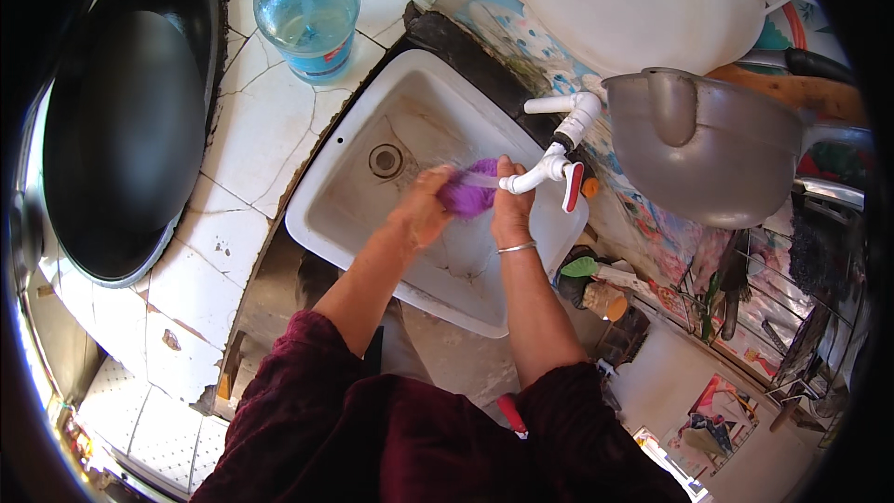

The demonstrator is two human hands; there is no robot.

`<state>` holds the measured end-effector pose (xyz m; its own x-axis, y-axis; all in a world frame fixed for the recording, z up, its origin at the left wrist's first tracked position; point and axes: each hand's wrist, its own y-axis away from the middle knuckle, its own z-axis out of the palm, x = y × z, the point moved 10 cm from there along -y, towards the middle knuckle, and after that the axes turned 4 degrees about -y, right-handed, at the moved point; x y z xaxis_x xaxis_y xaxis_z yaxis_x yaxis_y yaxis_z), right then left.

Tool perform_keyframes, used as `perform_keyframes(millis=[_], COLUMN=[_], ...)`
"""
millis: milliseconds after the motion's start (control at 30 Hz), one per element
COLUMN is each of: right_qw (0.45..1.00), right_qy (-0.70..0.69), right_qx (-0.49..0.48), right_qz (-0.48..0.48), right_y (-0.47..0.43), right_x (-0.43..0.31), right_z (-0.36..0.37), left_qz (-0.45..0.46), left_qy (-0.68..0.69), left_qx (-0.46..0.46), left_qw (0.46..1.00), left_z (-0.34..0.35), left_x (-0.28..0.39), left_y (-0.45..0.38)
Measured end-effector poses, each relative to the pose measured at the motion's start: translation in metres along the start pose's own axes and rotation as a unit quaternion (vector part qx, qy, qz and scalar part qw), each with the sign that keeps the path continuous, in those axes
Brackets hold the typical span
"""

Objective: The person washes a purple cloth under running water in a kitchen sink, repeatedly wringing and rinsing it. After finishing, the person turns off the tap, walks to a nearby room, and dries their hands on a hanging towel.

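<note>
Both hands are over a white ceramic sink (412, 293). A purple cloth or scrubber (469, 204) is stretched between them. My left hand (423, 206) grips its left end and looks blurred by motion. Its right end is in my right hand (512, 206), which has a metal bangle at the wrist and is partly hidden by the tap. Water runs from the white plastic tap (538, 175) onto the purple piece. The tap's red-faced lever (573, 187) points down and towards me.
Left of the sink, a cracked tiled counter (237, 126) holds a blue pump bottle (307, 28) and a large black wok-like pan (126, 147). A grey metal dipper or pot (705, 154) hangs on the right. The sink's drain (385, 161) shows beyond my left hand.
</note>
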<state>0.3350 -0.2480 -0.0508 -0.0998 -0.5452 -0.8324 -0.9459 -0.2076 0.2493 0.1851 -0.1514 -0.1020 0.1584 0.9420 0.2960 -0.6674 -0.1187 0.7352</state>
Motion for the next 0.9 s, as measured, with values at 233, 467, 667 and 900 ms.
perform_keyframes(millis=[233,467,667,900], right_qw=[0.98,0.934,0.981,0.916], right_qy=[-0.144,0.1,-0.166,-0.283], right_qx=[-0.133,-0.178,-0.097,-0.178], right_qz=[0.017,-0.293,0.018,0.22], right_y=[0.035,0.084,0.061,0.041], right_x=[-0.039,-0.096,-0.031,0.015], right_z=[0.023,0.028,0.012,0.055], left_qz=[-0.155,-0.173,-0.058,0.015], left_qy=[0.108,0.101,-0.111,-0.257], left_qx=[-0.009,-0.013,0.021,-0.062], left_qw=[0.982,0.98,0.992,0.964], left_z=[-0.001,0.029,-0.009,0.019], left_x=[-0.043,-0.032,-0.034,-0.022], left_y=[0.008,-0.037,-0.046,-0.009])
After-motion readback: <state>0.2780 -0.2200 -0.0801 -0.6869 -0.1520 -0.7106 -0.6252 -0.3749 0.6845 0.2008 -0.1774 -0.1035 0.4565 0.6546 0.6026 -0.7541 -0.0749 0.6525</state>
